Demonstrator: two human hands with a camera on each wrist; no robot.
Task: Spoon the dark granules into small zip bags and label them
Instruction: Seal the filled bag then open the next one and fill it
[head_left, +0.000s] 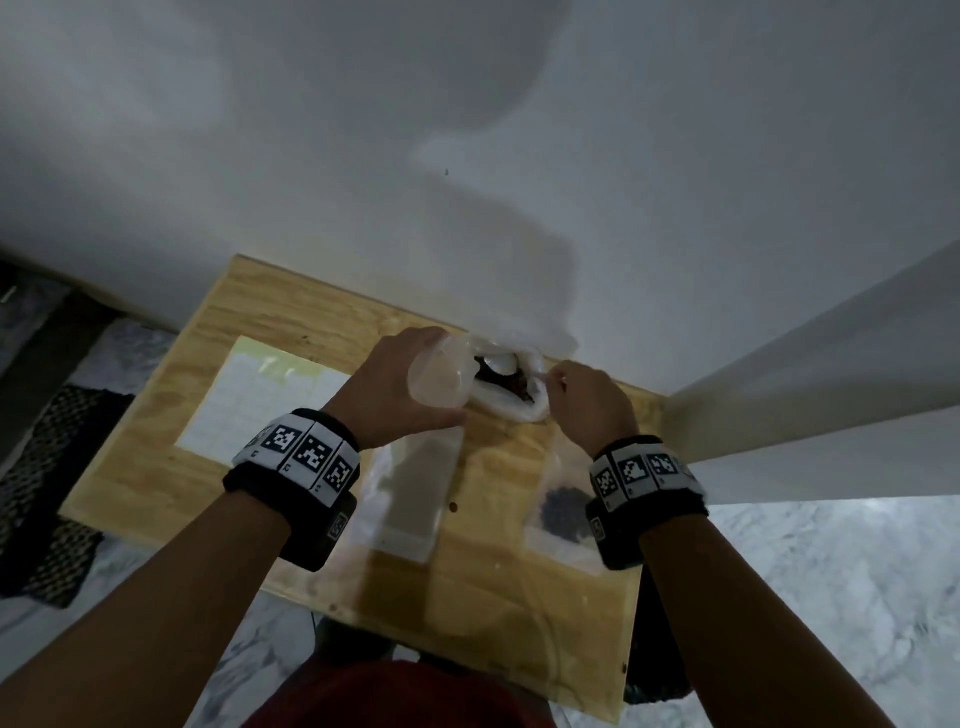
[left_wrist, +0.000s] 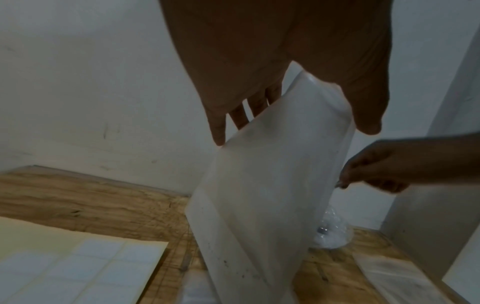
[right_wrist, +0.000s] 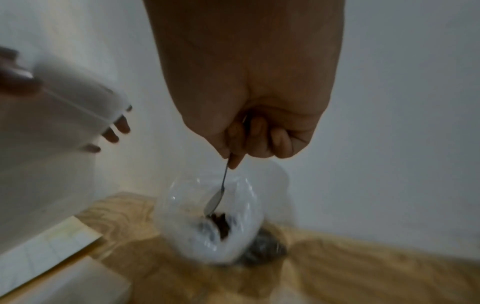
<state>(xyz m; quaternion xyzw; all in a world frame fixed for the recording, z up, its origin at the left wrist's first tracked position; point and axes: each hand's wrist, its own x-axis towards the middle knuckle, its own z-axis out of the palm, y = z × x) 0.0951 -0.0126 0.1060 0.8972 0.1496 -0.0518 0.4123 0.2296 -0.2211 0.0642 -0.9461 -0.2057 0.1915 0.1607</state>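
Observation:
My left hand (head_left: 415, 384) holds an empty small zip bag (left_wrist: 272, 185) upright above the wooden table, thumb on one face and fingers (left_wrist: 221, 127) behind it. My right hand (right_wrist: 233, 156) pinches the thin handle of a metal spoon (right_wrist: 223, 181). The spoon's bowl dips into the dark granules (right_wrist: 221, 224) inside a crumpled clear plastic bag (head_left: 519, 410) at the table's far edge by the wall. The zip bag hangs just left of that clear bag.
A sheet of white labels (head_left: 254, 400) lies on the left of the wooden table (head_left: 156, 441). Flat empty zip bags (head_left: 415, 499) sit in the middle, and a zip bag with dark granules (head_left: 563, 509) lies under my right wrist. A white wall is behind, a white panel to the right.

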